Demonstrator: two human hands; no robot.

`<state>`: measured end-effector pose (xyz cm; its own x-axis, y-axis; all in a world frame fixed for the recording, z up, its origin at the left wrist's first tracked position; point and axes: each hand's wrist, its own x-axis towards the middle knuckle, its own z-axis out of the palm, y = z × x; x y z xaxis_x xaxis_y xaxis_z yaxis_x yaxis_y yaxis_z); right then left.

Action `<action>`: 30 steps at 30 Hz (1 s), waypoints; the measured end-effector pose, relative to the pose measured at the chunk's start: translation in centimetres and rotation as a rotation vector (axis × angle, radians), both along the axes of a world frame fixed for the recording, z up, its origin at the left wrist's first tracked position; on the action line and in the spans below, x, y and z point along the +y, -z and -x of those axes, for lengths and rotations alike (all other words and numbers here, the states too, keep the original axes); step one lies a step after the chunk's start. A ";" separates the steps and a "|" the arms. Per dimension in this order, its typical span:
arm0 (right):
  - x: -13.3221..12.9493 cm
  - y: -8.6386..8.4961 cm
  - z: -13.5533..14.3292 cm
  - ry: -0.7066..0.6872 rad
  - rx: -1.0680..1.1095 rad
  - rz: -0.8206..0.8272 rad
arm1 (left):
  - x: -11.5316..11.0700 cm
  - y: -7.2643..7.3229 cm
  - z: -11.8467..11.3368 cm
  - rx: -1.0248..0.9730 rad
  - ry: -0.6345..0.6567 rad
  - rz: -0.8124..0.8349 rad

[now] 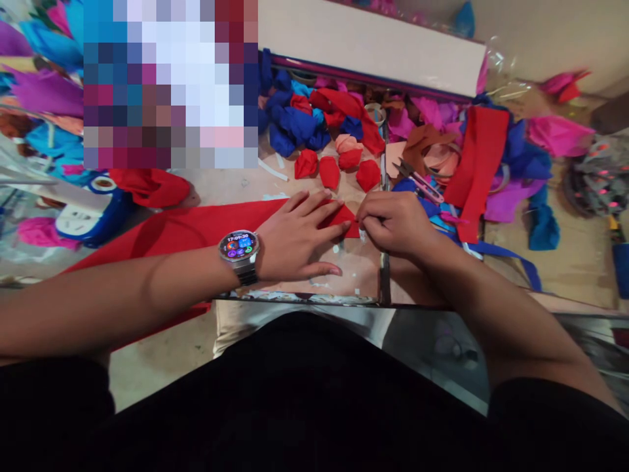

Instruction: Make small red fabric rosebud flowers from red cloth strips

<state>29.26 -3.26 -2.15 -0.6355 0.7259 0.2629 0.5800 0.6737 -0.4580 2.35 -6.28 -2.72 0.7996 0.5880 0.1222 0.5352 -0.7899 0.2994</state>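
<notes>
A long red crepe paper strip (211, 226) runs across the table from the left and hangs over the front edge. My left hand (299, 239), with a watch on its wrist, lies flat on the strip, fingers spread. At the strip's right end is my right hand (393, 223), fingers curled into a pinch at the paper's edge; the fingertips are partly hidden. Just beyond the hands sit several small cupped red paper pieces (329, 172). Scissors (420, 180) lie beyond my right hand among paper scraps.
Crumpled blue paper (297, 124) and a folded red strip (479, 164) are piled at the back and right. A white box (373, 46) stands behind them. On the left are a blue-and-white power socket (86, 213) and a red bundle (150, 187). A blurred-out patch covers the upper left.
</notes>
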 end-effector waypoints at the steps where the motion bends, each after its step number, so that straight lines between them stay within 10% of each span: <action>1: 0.0 -0.1 0.0 0.003 -0.013 -0.003 | 0.0 0.0 0.0 -0.001 -0.006 0.004; 30: 0.8 2.1 0.2 0.115 0.057 -0.071 | -0.8 -0.6 -0.2 0.007 -0.033 -0.027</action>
